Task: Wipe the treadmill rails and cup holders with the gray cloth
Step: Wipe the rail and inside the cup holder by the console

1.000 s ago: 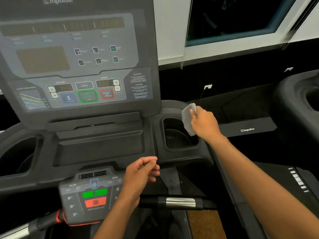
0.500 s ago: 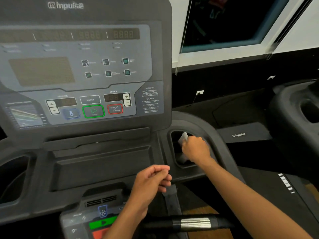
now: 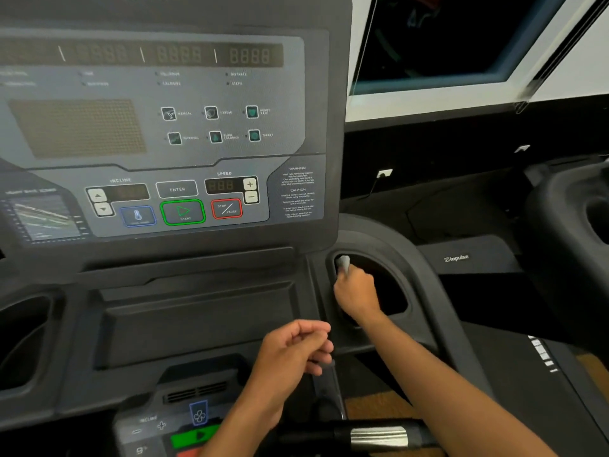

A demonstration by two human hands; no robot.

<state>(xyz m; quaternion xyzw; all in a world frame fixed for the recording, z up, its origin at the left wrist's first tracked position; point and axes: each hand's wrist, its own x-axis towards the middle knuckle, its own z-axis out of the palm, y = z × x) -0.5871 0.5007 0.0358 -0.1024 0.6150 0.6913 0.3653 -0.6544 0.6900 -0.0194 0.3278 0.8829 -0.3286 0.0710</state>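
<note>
Your right hand (image 3: 356, 293), clamped on the gray cloth (image 3: 343, 262), is down inside the right cup holder (image 3: 400, 291), your left hand (image 3: 293, 354) loosely curled and empty, so the left cup holder (image 3: 24, 338) and rails likely remain.

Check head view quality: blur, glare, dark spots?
Head view: console text soft, edges bowed by the wide lens; right cup holder interior too dark to read around the right hand and gray cloth; bright glare on the metal handlebar sensor.

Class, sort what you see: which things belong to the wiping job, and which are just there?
Job:
gray cloth
right cup holder
left cup holder
right hand

Just there:
console panel
START button
left hand
window
</note>
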